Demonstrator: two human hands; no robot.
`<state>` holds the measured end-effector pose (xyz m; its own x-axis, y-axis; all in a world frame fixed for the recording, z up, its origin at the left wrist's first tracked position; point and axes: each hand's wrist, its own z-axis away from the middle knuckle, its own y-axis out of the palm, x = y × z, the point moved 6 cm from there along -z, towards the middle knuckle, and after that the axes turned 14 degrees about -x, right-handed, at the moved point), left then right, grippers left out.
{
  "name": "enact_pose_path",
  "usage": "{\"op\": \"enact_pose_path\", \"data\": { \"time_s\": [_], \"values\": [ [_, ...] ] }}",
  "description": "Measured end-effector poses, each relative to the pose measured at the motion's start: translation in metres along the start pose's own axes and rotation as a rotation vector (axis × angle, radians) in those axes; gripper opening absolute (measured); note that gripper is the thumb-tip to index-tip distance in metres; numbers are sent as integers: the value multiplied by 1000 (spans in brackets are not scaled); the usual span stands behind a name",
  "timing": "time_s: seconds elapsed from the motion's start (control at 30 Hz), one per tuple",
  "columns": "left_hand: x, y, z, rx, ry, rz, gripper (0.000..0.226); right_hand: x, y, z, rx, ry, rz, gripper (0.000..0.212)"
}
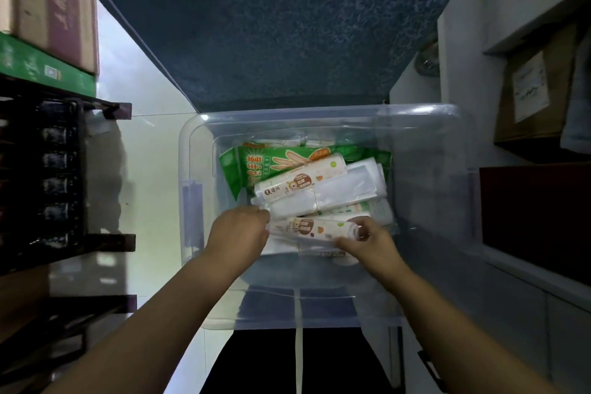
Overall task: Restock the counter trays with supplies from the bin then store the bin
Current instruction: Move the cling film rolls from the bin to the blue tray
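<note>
A clear plastic bin [198, 144] sits on the floor in front of me, open at the top. Inside lie green glove packs [256, 163], a white roll with an orange label [300, 179], clear plastic bag packs [345, 189] and another white labelled roll [310, 229] near the front. My left hand [238, 230] grips the left end of that front roll. My right hand [364, 243] grips its right end. Both hands are inside the bin.
A dark blue mat [271, 25] lies beyond the bin. A dark rack [57, 169] with cartons [48, 3] on top stands to the left. White shelving [479, 41] with a cardboard box [534, 89] stands to the right. A pale tiled floor [147, 150] runs between.
</note>
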<state>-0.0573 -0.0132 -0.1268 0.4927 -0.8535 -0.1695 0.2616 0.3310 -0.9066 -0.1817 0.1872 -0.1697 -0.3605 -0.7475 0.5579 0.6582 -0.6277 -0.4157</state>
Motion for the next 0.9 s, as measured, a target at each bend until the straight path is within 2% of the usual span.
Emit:
{"op": "enact_pose_path", "data": {
  "time_s": [0.13, 0.23, 0.37, 0.57, 0.77, 0.9],
  "values": [
    [-4, 7, -29, -31, 4, 6, 30, 10, -50, 15, -125, -16, -95, 18],
    [-11, 18, -57, -79, -11, 31, 41, 10, -82, 22, -247, -35, -93, 22],
    [-19, 39, -80, 23, -59, 7, 57, 7, -105, 32, -384, -68, -106, 29],
    [-21, 45, -64, 129, -96, -66, 46, 10, -108, 66, -469, -98, -145, 35],
    [-6, 12, -20, 179, -245, 214, 45, 21, -118, 121, -597, -62, -266, 32],
    [-15, -39, -6, 153, -158, 299, 41, 33, -133, 164, -672, -59, -302, 36]
  ]
}}
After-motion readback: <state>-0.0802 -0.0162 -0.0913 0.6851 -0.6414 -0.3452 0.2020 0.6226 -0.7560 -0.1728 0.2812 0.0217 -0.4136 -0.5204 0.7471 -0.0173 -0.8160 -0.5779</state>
